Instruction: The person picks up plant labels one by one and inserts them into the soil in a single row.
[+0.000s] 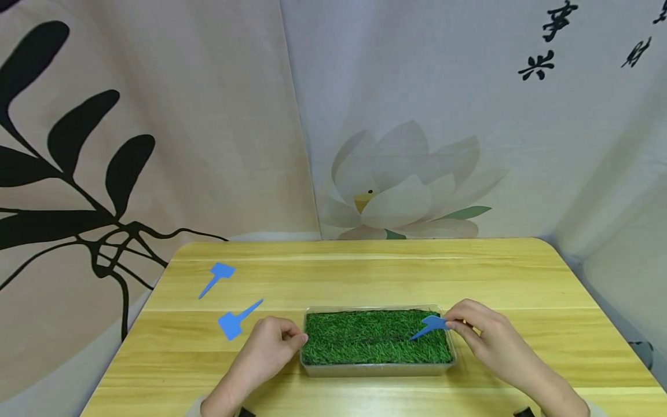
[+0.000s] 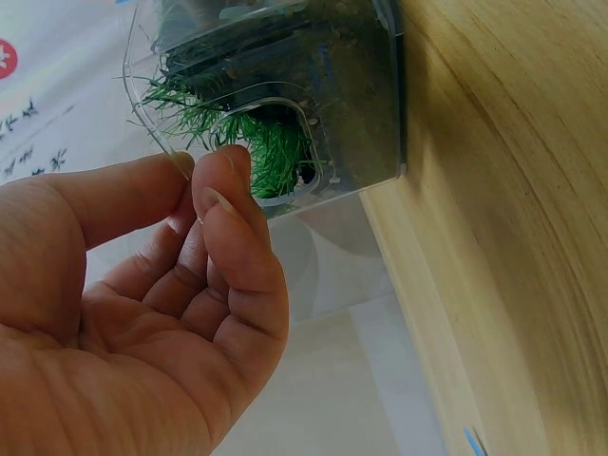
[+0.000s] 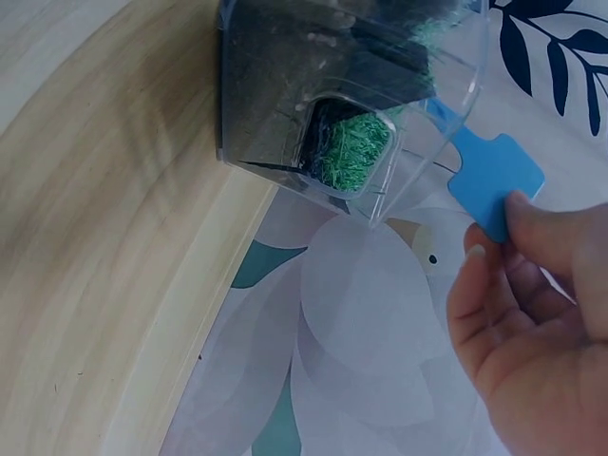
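A clear plastic box [image 1: 377, 371] filled with green artificial grass [image 1: 359, 336] stands at the front middle of the table. My left hand [image 1: 273, 346] pinches the box's left rim between thumb and forefinger, as the left wrist view shows. At the other end, my right hand [image 1: 484, 336] pinches the wide head of a blue plant label [image 3: 499, 180]. The label's pointed end slants down to the left over the grass; whether its tip touches the blades I cannot tell.
Two more blue plant labels lie left of the box: one label [image 1: 230, 325] close to my left hand, another label [image 1: 221, 270] farther back. The wooden table [image 1: 365, 275] ends at a printed curtain [image 1: 234, 116] behind it.
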### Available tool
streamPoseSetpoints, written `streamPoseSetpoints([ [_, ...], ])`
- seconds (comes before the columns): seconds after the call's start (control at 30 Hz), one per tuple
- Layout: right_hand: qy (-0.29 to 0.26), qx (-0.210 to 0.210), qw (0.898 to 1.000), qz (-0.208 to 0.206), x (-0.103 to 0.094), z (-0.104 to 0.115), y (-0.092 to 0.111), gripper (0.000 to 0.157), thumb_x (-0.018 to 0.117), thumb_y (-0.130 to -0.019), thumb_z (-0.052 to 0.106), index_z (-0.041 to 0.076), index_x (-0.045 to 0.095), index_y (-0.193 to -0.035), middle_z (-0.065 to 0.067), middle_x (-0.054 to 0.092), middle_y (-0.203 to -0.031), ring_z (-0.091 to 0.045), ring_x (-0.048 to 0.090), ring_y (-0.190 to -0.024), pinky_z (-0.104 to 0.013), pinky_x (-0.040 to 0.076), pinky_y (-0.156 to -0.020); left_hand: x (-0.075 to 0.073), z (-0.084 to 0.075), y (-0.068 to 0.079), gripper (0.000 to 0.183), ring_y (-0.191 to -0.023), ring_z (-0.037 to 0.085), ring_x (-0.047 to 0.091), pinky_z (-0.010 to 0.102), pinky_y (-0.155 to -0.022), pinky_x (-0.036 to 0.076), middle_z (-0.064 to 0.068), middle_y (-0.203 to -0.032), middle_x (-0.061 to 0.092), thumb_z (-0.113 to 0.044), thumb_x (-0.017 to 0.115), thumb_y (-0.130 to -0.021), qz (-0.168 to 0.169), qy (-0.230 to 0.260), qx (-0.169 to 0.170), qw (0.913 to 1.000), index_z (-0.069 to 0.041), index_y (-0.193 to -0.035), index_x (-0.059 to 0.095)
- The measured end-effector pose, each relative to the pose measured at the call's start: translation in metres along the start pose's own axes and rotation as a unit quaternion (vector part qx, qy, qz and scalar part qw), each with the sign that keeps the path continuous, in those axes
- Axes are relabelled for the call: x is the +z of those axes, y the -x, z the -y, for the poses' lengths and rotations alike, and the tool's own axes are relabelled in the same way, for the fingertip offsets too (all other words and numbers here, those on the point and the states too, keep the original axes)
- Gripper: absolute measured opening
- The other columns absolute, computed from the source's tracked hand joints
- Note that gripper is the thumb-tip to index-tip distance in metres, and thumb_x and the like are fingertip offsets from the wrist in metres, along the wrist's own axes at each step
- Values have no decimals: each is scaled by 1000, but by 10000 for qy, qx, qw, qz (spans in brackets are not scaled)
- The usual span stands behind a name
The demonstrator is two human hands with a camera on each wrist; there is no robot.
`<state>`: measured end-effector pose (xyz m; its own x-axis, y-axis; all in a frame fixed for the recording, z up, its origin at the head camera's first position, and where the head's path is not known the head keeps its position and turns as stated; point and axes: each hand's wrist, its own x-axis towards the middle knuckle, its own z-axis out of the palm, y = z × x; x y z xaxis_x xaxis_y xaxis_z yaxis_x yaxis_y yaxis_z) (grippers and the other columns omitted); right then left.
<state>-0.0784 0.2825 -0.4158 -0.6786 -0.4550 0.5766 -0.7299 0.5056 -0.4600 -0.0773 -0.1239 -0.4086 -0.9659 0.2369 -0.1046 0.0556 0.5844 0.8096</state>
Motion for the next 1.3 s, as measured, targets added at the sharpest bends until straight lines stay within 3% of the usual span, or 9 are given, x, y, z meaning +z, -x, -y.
streamPoseSetpoints([
  [0.17,21,-250,9996,-89,2,-4,1,8,65,-101,16,17,72,-104,8,69,-98,-3,62,-82,-11,47,-68,0,0,0,19,-52,5,40,20,-46,33,-7,-60,54,-11,74,-96,-5,-1,5,10000,-12,-77,75],
  [0.33,200,-478,9985,-154,3,-7,0,26,53,-107,31,15,72,-103,7,68,-97,-7,63,-80,-11,47,-69,0,1,0,19,-52,5,40,20,-46,35,-7,-60,56,-10,74,-95,-31,-34,33,10000,-12,-77,75],
  [1.17,896,-621,9935,326,7,4,-14,45,38,-111,38,13,75,-101,10,66,-100,-7,62,-87,-9,48,-82,1,1,0,20,-50,5,38,20,-45,31,-7,-58,52,-10,74,-96,-63,1,18,10000,-12,-76,75],
  [1.3,830,-599,9936,480,8,5,-16,39,43,-110,33,13,75,-102,10,66,-101,-7,62,-89,-9,48,-84,1,1,0,22,-50,5,39,20,-46,32,-7,-58,52,-10,74,-96,-56,-12,15,10000,-12,-75,74],
])
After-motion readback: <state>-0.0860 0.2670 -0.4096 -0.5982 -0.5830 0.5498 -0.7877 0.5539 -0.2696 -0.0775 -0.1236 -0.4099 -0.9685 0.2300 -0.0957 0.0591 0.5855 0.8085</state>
